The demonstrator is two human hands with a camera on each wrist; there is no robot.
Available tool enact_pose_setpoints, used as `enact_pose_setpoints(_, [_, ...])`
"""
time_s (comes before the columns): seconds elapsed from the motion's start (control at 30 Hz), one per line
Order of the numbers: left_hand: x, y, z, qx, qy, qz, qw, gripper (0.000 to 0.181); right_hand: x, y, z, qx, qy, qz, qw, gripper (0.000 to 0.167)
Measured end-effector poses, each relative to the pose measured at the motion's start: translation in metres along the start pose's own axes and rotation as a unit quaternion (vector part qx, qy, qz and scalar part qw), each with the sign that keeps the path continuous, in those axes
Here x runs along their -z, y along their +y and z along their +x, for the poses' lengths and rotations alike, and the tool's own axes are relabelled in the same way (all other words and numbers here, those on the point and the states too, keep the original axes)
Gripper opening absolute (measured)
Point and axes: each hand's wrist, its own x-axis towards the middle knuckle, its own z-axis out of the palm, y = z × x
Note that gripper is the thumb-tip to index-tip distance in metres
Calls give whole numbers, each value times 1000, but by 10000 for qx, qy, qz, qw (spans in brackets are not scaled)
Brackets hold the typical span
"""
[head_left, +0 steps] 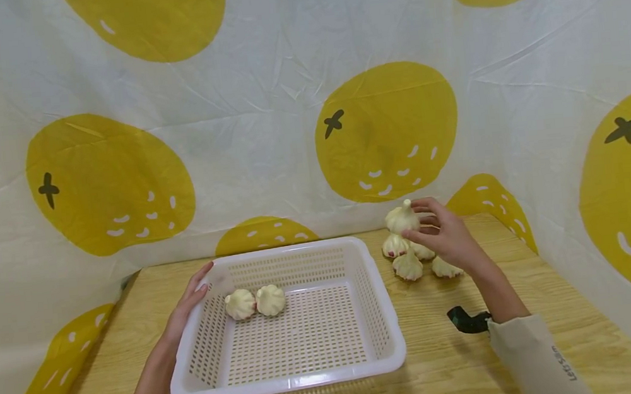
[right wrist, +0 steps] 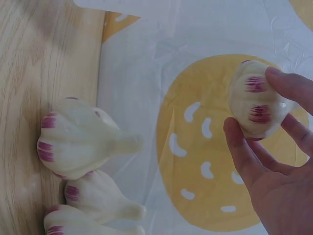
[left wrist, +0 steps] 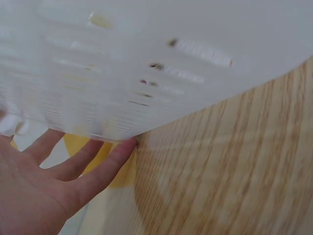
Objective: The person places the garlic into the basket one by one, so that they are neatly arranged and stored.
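A white perforated basket (head_left: 384, 317) stands on the wooden table with two garlic bulbs (head_left: 270, 300) side by side at its left. My left hand (head_left: 181, 311) rests on the basket's left rim; in the left wrist view its fingers lie spread against the outer wall (left wrist: 88, 171). My right hand (head_left: 447, 238) holds a garlic bulb (head_left: 402, 217) between thumb and fingers, raised above a small group of bulbs (head_left: 408, 265) right of the basket. Purple streaks mark the held bulb (right wrist: 259, 100) in the right wrist view.
The wooden table (head_left: 440, 362) runs back to a hanging cloth (head_left: 265, 151) with large yellow fruit prints. Several bulbs (right wrist: 78, 139) lie close together near the table's back edge, one (head_left: 446, 267) slightly to the right under my right hand.
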Motion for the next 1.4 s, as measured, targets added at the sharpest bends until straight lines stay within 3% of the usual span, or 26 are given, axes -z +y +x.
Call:
enact_pose_setpoints(0.6, [0, -1, 0, 42, 22, -6, 10000, 55, -15, -14, 0, 384, -36, 164, 9991, 59])
enact_pose_setpoints(0.8, [0, 0, 0, 94, 48, -22, 9999, 55, -21, -18, 0, 299, -139, 306, 9990, 59])
enact_pose_setpoints(1.27, [-3, 1, 2, 279, 292, 103, 9991, 56, -38, -27, 1, 510, -267, 266, 9980, 56])
enact_pose_setpoints(1.4, [-3, 1, 2, 232, 206, 79, 9995, 56, -43, -29, 1, 613, -345, 316, 9970, 53])
